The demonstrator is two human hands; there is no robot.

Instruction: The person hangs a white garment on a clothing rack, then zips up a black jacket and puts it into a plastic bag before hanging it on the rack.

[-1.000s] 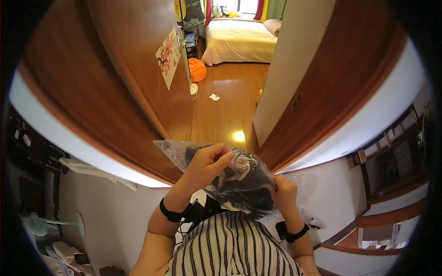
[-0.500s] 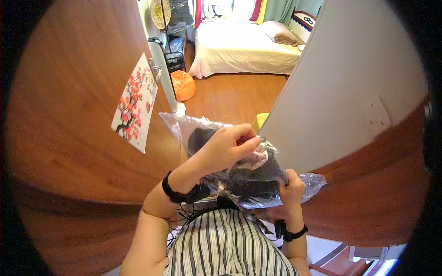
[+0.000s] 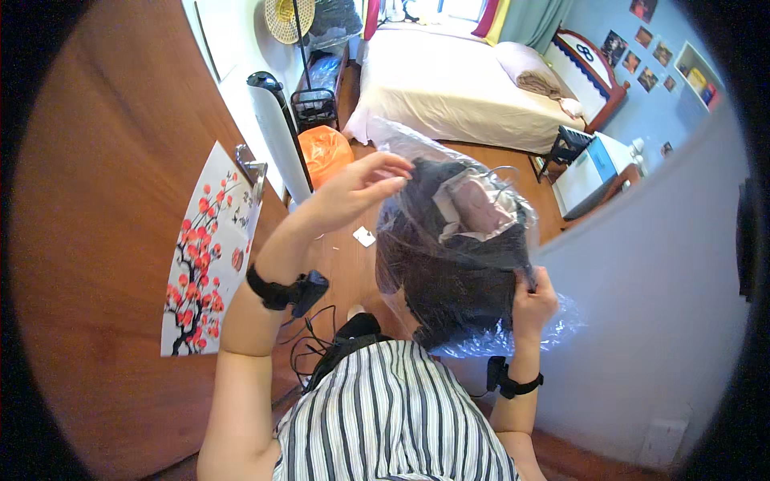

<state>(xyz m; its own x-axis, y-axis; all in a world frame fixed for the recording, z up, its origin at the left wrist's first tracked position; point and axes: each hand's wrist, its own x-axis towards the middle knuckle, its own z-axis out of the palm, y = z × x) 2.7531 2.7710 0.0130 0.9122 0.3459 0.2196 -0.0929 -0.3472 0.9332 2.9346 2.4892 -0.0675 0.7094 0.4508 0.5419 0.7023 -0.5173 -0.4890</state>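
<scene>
A dark garment [image 3: 465, 280] hangs in front of me inside a clear plastic cover [image 3: 401, 136], with a pale pinkish lining [image 3: 479, 207] showing at its neck. A thin metal hanger hook [image 3: 505, 171] stands up above the neck. My right hand [image 3: 535, 305] is closed on the right edge of the garment and its cover. At the upper left of the garment is my left hand [image 3: 365, 188], its fingers stretched out and its thumb apart, with the fingertips against or just beside the plastic. Both wrists wear black bands.
A wooden door [image 3: 104, 200] with a blossom picture [image 3: 204, 264] stands at my left, and a pale wall [image 3: 642, 272] is close on my right. Ahead are an orange bag [image 3: 325, 154], a bed [image 3: 457, 88], and a white cabinet [image 3: 589, 176]. A white scrap [image 3: 364, 236] lies on the floor.
The view has moved forward through the doorway, showing more of the room. The garment has swung more upright. My left hand has loosened its pinch near the hook and shifted to the garment's upper left.
</scene>
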